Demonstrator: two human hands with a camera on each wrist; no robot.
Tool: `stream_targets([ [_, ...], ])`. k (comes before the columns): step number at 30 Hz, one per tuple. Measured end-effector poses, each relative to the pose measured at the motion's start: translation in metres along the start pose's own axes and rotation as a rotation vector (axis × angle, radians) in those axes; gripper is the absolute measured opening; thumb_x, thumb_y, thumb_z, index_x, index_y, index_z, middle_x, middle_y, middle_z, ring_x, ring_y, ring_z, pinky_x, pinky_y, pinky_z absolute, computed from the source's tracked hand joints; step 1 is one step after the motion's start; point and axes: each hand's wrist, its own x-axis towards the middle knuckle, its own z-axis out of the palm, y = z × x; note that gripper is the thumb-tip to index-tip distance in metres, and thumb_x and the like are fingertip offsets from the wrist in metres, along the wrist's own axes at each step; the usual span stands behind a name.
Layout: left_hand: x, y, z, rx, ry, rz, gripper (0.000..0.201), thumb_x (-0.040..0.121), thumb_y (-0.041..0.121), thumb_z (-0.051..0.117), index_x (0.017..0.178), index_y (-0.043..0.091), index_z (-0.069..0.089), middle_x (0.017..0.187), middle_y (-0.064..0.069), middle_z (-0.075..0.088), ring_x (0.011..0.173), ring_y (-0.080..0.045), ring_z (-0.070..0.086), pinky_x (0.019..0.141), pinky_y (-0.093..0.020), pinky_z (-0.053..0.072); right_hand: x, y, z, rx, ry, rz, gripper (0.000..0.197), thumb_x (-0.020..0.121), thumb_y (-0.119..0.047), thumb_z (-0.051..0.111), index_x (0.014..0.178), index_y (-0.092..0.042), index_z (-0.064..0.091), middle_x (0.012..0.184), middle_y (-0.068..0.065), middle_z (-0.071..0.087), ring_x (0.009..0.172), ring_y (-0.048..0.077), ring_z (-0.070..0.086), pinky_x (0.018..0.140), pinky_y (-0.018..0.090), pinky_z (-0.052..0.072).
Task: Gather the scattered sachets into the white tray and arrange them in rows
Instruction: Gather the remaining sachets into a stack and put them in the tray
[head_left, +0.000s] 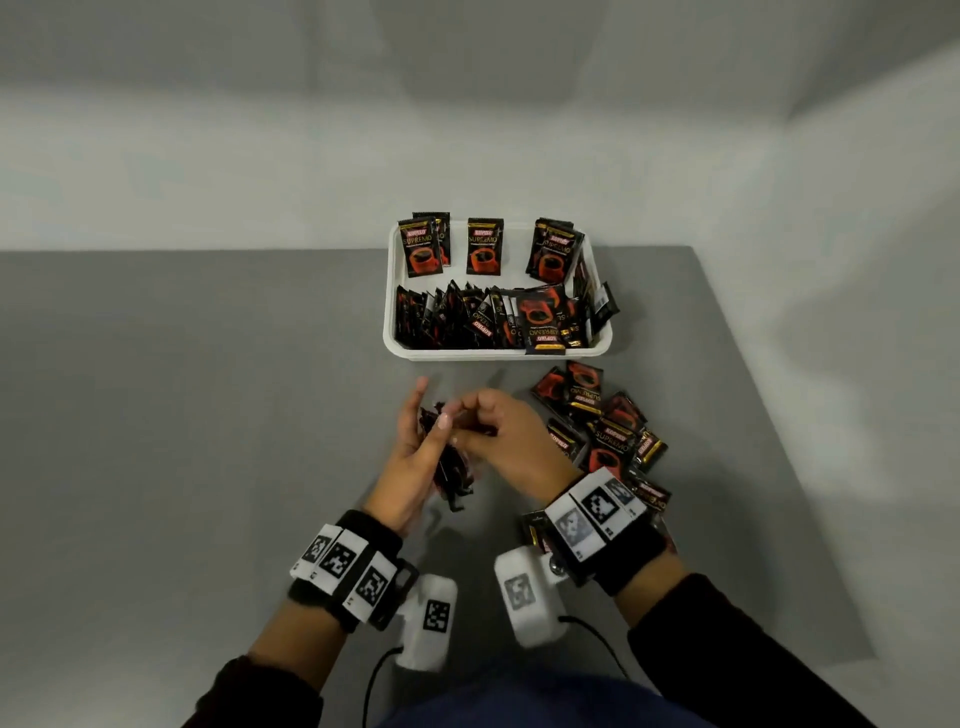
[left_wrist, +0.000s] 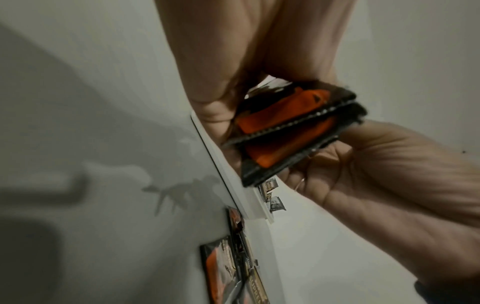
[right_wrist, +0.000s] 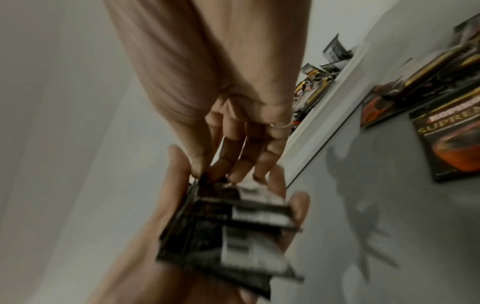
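A small stack of black-and-orange coffee sachets (head_left: 449, 462) (left_wrist: 285, 127) (right_wrist: 233, 226) stands on edge in my left hand (head_left: 434, 410), above the grey table and in front of the tray. My right hand (head_left: 470, 421) (right_wrist: 233, 164) pinches the stack's top edge with thumb and fingertips. The white tray (head_left: 498, 354) holds three upright groups of sachets along its back wall and a crowded row at the front, with one sachet (head_left: 543, 317) lying face up on that row. Several loose sachets (head_left: 597, 426) (right_wrist: 454, 144) lie to the right of my right hand, partly hidden under my wrist.
The grey table (head_left: 208, 415) ends in a right edge (head_left: 753, 389) not far from the loose pile. White walls rise behind the tray. The tray's rim (left_wrist: 249, 203) (right_wrist: 324, 107) shows as a white strip in both wrist views.
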Motion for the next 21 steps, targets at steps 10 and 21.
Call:
stream_targets([
  [10,-0.008,0.007,-0.011,0.06,0.076,-0.154,0.015,0.095,0.025,0.044,0.096,0.032,0.057,0.095,-0.004,0.058,0.061,-0.025,0.069,0.058,-0.041,0.057,-0.047,0.062,-0.062,-0.82,-0.139,0.161,0.049,0.074,-0.016,0.075,0.118,-0.022,0.056,0.111,-0.008,0.056,0.103,0.007,0.053,0.094,0.03,0.044],
  [21,-0.03,0.001,-0.012,-0.085,0.015,-0.237,0.021,0.09,0.022,0.045,0.109,0.027,0.054,0.106,-0.007,0.061,0.071,-0.025,0.069,0.063,-0.037,0.059,-0.06,0.094,-0.055,-0.848,-0.081,0.245,0.03,0.084,-0.02,0.064,0.112,-0.02,0.053,0.116,0.001,0.061,0.11,0.021,0.057,0.096,0.036,0.044],
])
